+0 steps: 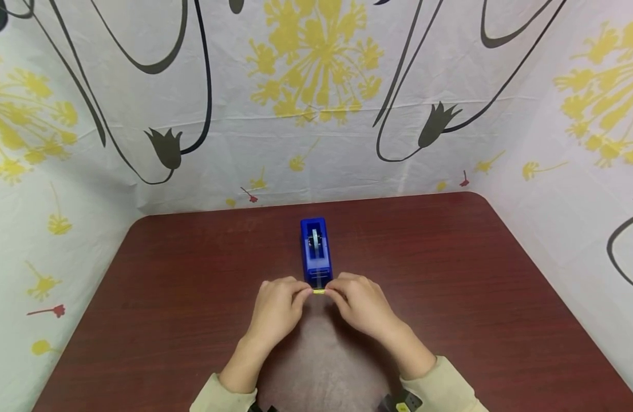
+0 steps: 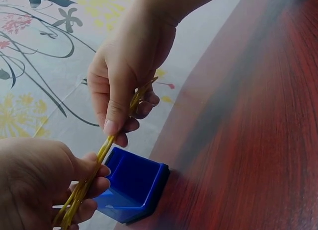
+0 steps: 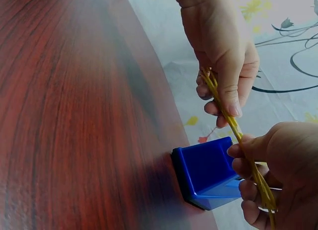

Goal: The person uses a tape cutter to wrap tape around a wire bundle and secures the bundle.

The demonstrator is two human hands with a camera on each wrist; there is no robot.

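A thin bundle of yellow rubber bands (image 1: 319,291) is stretched between both hands, just in front of the blue tape dispenser (image 1: 316,263). My left hand (image 1: 277,309) pinches one end between thumb and curled fingers. The other end is pinched the same way by my right hand (image 1: 362,303). In the left wrist view, the strands (image 2: 106,146) run straight from one thumb to the other, with loose ends past the fingers. The right wrist view shows the bundle (image 3: 233,124) slanting above the dispenser's front end (image 3: 206,165).
The dark red wooden table (image 1: 218,257) stretches to both sides of the hands. A roll of clear tape (image 1: 315,240) sits in the dispenser. Behind and beside the table hangs a white sheet (image 1: 234,160) with yellow and grey flower prints.
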